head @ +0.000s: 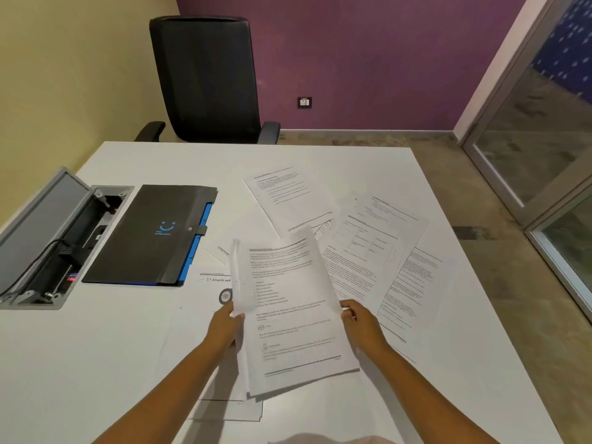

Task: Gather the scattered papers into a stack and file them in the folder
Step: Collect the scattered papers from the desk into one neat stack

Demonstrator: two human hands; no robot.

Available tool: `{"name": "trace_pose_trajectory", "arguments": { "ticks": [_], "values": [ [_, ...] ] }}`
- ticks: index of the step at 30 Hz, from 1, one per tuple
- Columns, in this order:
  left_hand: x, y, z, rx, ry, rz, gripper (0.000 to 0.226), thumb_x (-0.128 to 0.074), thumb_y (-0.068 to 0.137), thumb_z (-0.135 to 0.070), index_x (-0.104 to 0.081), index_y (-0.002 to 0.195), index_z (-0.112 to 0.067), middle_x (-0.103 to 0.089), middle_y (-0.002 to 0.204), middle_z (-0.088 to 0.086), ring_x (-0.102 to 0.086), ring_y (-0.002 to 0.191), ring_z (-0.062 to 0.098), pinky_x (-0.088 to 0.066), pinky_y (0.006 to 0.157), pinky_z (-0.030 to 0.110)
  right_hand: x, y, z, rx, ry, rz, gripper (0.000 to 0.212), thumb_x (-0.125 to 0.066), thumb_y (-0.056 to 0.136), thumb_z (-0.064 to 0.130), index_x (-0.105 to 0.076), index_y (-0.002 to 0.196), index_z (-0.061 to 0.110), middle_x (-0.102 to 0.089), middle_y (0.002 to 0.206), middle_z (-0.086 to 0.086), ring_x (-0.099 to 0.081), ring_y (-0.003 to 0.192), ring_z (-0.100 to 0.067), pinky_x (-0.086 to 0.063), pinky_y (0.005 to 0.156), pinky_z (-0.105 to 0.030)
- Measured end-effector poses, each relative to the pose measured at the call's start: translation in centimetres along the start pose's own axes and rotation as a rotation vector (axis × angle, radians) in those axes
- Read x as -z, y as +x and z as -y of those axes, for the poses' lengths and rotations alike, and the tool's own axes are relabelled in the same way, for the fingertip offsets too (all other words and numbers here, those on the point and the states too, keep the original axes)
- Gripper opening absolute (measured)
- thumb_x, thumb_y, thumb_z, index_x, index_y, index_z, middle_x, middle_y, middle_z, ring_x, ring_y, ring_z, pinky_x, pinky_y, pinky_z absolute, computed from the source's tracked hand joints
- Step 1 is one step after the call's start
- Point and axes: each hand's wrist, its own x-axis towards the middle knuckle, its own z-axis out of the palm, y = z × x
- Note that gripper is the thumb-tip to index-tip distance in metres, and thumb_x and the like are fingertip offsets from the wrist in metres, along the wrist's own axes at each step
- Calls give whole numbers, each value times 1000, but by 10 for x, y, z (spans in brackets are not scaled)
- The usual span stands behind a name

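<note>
Papers: partial stack [288,315] held just above the surface [96,363], left hand [224,325] gripping its left edge, right hand [360,325] pinching the right edge. Long axis runs away from the person, top leaning slightly left. Gathering step, I'd say. Loose sheets [378,251] remain to the right and beyond; collect next. Folder [153,235] lies closed, left.

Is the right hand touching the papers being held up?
Touching. The head view shows the right hand with fingers curled onto the right edge of the held papers, while the left hand grips the opposite edge.
</note>
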Motion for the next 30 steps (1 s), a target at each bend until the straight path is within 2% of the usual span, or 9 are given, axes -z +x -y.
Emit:
{"name": "trace_pose_trajectory", "arguments": {
  "ticks": [8,11,14,19,21,23,25,27,30],
  "values": [
    [3,-13,-38,-206,-118,28,25,-55,90,-25,-53,115,-27,-64,115,8,-62,104,29,-51,90,50,21,-1,24,-15,392,51,39,-58,90,18,-45,127,24,-58,111,8,-57,86,3,-48,56,-7],
    [-1,-18,-53,-313,-125,61,17,-53,91,-25,-57,102,-38,-66,109,1,-63,103,25,-52,90,48,33,-2,40,73,383,10,23,-59,90,23,-57,112,29,-66,107,5,-59,85,5,-49,57,-8],
    [-4,-19,-67,-411,-147,64,21,-53,92,-23,-57,102,-41,-65,108,-8,-61,104,18,-52,85,37,45,-1,56,141,447,-50,20,-63,87,21,-58,98,37,-66,93,19,-62,81,8,-50,62,-8],
    [-10,-19,-75,-500,-143,88,32,-57,90,-16,-56,98,-47,-65,100,-22,-61,96,4,-52,73,16,53,-1,68,101,507,-90,19,-74,77,20,-61,81,33,-67,69,27,-62,67,15,-45,51,-1],
    [-15,-16,-74,-491,-92,79,25,-58,89,-21,-56,98,-44,-66,101,-14,-60,98,11,-51,78,24,51,-1,65,98,488,-58,21,-75,77,20,-60,82,34,-68,70,30,-62,69,17,-44,50,0],
    [-21,-13,-70,-468,-47,78,18,-58,89,-27,-55,103,-37,-64,106,-3,-58,103,21,-47,84,34,46,2,58,85,412,-25,21,-73,78,22,-58,84,35,-66,78,26,-63,72,10,-45,53,-3],
    [-24,-11,-62,-452,-2,113,18,-58,88,-29,-53,104,-35,-62,107,-2,-57,103,19,-44,86,33,41,5,49,-2,318,20,20,-71,80,24,-59,95,29,-61,91,21,-58,81,4,-46,69,-7],
    [-26,-11,-52,-421,54,162,21,-59,88,-30,-49,104,-38,-59,107,-4,-55,101,16,-43,89,32,34,12,36,-62,143,72,33,-63,87,25,-56,117,16,-60,109,4,-56,101,-12,-43,86,-21],
    [-25,-7,-37,-394,107,136,20,-60,88,-26,-51,105,-32,-58,102,-5,-54,97,16,-44,82,26,28,16,26,-94,2,-15,36,-54,92,26,-56,116,-1,-62,117,-18,-58,108,-31,-44,88,-30]
  ]
}}
